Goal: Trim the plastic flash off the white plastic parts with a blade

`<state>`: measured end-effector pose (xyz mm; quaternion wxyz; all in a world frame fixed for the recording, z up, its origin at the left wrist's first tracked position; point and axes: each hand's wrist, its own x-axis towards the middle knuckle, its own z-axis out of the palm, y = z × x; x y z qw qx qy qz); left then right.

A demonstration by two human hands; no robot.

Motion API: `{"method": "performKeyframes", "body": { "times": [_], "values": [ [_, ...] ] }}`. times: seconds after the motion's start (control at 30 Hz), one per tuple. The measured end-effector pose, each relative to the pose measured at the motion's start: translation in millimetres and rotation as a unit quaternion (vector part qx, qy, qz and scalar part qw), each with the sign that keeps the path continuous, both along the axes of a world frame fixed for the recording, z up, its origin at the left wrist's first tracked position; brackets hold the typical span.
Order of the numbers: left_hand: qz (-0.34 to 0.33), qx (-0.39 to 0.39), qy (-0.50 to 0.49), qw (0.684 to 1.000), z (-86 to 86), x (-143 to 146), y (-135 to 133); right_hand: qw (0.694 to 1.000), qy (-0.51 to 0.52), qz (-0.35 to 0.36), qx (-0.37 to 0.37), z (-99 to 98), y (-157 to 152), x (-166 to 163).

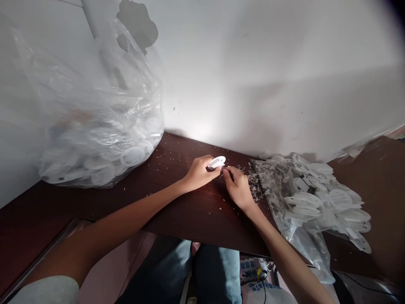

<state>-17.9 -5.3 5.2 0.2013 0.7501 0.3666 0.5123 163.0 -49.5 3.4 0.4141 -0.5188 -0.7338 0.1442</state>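
Note:
A small white oval plastic part (217, 161) is held up over the dark table by my left hand (201, 172), its fingers closed around the part's lower side. My right hand (238, 185) is right beside it, thumb and forefinger pinched together at the part's near end. What lies between those fingertips is too small to make out. On the right lies a heap of similar white oval parts (340, 200) on clear plastic. Small white scraps (255, 181) are strewn between my right hand and that heap.
A large clear plastic bag (104, 126) full of white parts stands at the left against the wall. A brown cardboard box (379, 190) stands at the right. Tiny slivers dot the dark wooden table (183, 215). Below its edge are a power strip (248, 268) and cables.

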Motion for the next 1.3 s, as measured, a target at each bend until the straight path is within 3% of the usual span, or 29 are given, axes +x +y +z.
{"method": "performKeyframes", "body": {
  "times": [0.4, 0.53, 0.63, 0.7, 0.97, 1.3],
  "values": [
    [-0.037, 0.043, 0.035, 0.998, -7.0, 0.0, 1.1, 1.000, -0.003, -0.014, -0.028, -4.1, -3.4, -4.8],
    [-0.013, -0.054, -0.022, 0.998, -0.7, 0.2, 0.0, 0.999, 0.005, -0.018, -0.029, 3.5, -5.6, -4.7],
    [-0.055, -0.180, -0.087, 0.978, 1.7, 0.3, 0.8, 1.000, -0.001, -0.013, -0.007, 8.6, -7.3, -3.6],
    [-0.088, -0.218, -0.124, 0.964, 1.2, 0.8, 1.7, 1.000, -0.011, -0.008, 0.007, 10.3, -8.0, -2.8],
    [-0.110, -0.243, -0.156, 0.951, -0.9, 2.3, 3.4, 1.000, -0.012, -0.005, 0.011, 13.5, -10.4, -1.0],
    [-0.086, -0.210, -0.114, 0.967, 3.3, 1.2, -2.2, 0.998, -0.045, -0.019, 0.036, 10.6, -12.2, -2.5]
  ]
}}
